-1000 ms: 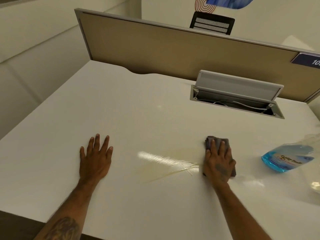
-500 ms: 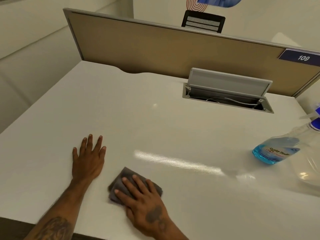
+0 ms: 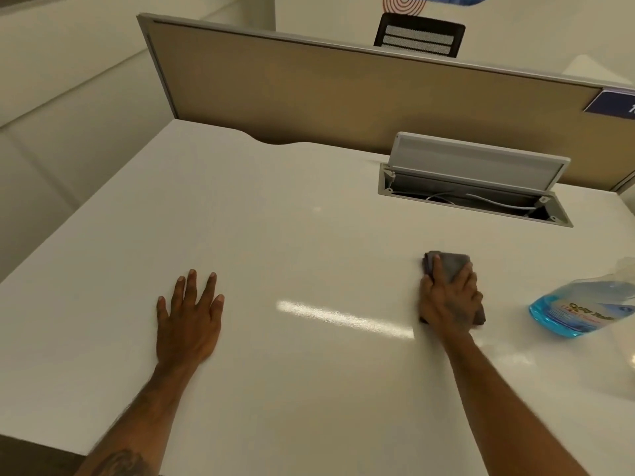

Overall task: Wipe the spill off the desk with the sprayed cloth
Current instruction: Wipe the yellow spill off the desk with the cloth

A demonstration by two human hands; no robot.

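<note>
My right hand (image 3: 448, 300) presses a folded grey cloth (image 3: 450, 266) flat on the white desk (image 3: 275, 214), right of centre. The cloth shows above my fingers and at the right of my palm. My left hand (image 3: 188, 317) lies flat on the desk at the left, fingers spread, holding nothing. Between the hands a bright streak of reflected light (image 3: 343, 319) crosses the surface; I see no yellowish spill marks there.
A spray bottle of blue liquid (image 3: 580, 310) lies on the desk at the right edge. An open cable hatch (image 3: 474, 187) with its lid raised sits at the back right. A tan divider panel (image 3: 343, 91) stands along the back edge.
My right hand swept the cloth left across the yellowish spill to near my left hand, then back to the right. The streaks seen a second ago are gone. My left hand stayed put.
</note>
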